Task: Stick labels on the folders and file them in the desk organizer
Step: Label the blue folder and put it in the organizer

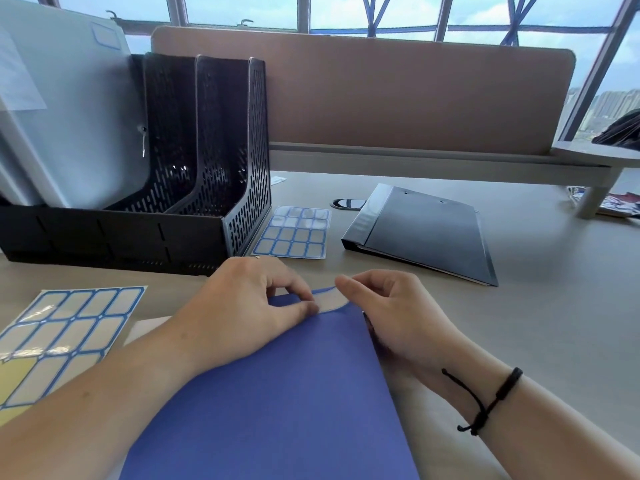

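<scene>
Both hands pinch one curling, blue-edged label (327, 299) at the far corner of the matte blue folder (277, 393): left hand (249, 306) and right hand (391, 306). Beyond the folder stand a black perforated organizer (194, 188), two glossy label sheets (294, 232) (65, 337) and one smooth black binder (426, 233).

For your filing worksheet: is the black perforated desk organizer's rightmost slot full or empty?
Empty: the black perforated desk organizer shows only bare mesh there; pale translucent folders stand further left.

Beige desk (554, 306) backed by a tan divider panel (381, 91), an oval cable grommet (348, 204) set in its surface, a raised shelf (588, 157) at far right, large windows (398, 12) behind with distant towers (609, 105).
</scene>
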The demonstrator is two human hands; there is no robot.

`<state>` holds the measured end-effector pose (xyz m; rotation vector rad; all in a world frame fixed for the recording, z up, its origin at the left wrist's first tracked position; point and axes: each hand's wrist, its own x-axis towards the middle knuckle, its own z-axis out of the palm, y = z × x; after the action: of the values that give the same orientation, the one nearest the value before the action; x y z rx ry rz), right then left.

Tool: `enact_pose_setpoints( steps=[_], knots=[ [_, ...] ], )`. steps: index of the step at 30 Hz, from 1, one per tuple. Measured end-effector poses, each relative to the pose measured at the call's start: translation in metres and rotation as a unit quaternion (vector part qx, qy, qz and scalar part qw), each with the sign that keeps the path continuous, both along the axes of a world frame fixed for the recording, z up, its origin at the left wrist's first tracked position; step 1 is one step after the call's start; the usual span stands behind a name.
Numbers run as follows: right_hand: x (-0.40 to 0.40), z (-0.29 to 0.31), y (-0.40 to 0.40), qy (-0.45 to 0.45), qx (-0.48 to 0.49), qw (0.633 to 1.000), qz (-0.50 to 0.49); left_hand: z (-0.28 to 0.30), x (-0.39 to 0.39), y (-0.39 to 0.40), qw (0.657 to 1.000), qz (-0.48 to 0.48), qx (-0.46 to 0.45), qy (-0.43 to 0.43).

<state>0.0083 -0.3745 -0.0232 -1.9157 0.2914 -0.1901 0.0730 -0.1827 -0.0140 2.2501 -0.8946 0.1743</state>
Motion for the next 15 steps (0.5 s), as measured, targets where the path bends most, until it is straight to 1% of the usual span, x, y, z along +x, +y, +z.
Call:
enact_pose_setpoints(
  steps=[6,9,13,15],
  knots=[
    [0.001,-0.002,0.003,0.006,0.081,0.997,0.017,0.002,-0.004,-0.003,0.999,0.014,-0.022,0.020],
    [0.000,-0.004,0.003,0.005,0.069,0.997,0.029,0.002,-0.008,-0.006,0.999,0.012,-0.034,0.037],
    [0.001,-0.007,0.002,-0.004,0.039,0.999,0.032,0.001,-0.011,-0.006,0.999,0.003,-0.031,0.034],
    [0.002,-0.006,0.000,-0.002,0.045,0.998,0.037,0.000,-0.010,-0.007,0.999,-0.001,-0.027,0.038]
  ],
)
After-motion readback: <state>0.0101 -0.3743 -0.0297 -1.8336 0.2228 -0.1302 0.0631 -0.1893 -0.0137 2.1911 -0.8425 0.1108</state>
